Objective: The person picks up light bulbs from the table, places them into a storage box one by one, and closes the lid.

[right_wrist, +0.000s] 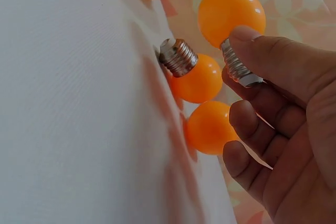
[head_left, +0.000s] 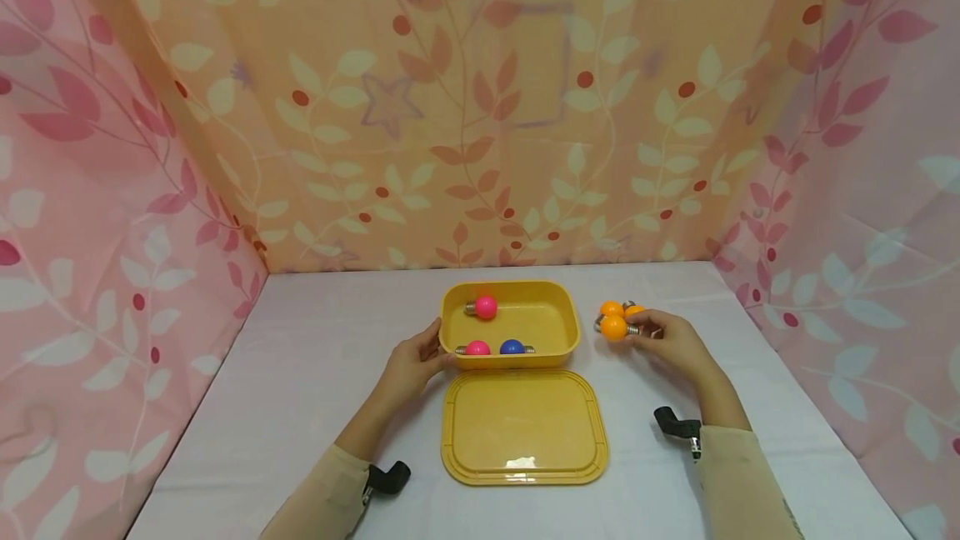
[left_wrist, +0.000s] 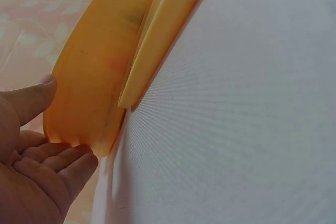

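Note:
My right hand pinches an orange light bulb by its silver screw base, between thumb and forefinger. Two more orange bulbs, one nearer the metal end and another beside it, lie on the white cloth by that hand. At the left end of a yellow plastic box, my left hand holds the corner, thumb on one wall and fingers round the other. Inside the box lie a pink bulb near the back, a second pink bulb and a blue bulb near the front wall.
The yellow lid lies flat on the white cloth, right in front of the box. Patterned fabric walls stand behind and at both sides. Each wrist carries a black camera mount.

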Demonstrator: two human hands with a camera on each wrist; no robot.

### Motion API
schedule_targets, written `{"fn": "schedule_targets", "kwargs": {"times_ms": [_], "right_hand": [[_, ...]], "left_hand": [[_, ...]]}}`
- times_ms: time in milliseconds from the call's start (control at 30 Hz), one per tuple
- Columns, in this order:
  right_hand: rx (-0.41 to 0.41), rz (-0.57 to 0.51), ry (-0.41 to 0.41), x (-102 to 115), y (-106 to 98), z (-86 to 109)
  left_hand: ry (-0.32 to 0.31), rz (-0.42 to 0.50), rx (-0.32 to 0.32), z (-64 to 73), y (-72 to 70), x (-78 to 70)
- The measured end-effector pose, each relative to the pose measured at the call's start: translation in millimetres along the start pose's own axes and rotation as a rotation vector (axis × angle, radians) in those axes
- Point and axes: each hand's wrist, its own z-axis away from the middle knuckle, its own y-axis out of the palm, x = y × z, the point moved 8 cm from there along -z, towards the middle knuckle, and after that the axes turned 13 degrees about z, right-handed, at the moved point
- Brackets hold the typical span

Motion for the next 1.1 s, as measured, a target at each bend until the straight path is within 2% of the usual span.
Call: {"fn": "schedule_targets", "kwargs": {"times_ms": [167, 400, 567, 767, 933, 1100], "right_hand": [[-0.051, 0.002, -0.031, 11, -11, 0.9], [-0.104, -0.013, -0.083, 32, -25, 0.9], [-0.141, -0.006, -0.117, 44, -31, 0.8], [-0.108, -0.059, -0.137, 60, -23, -5.1], [-0.055, -0.041, -0.170, 79, -18, -16.0], [-0.019, 0.000, -0.242, 105, -21, -28.2]], "left_hand": [[0.011, 0.012, 0.005, 0.2, 0.2, -0.9], [-0.005, 0.034, 0.006, 1.2, 0.7, 1.0], [0.020, 0.026, 0.024, -0.2, 3.4, -0.9], [-0.005, 0.010, -0.005, 4.0, 0.4, 4.1], [-0.001, 0.015, -0.002, 3.8, -0.1, 3.6], [0.005, 0.028, 0.001, 0.7, 1.3, 1.5]]}}
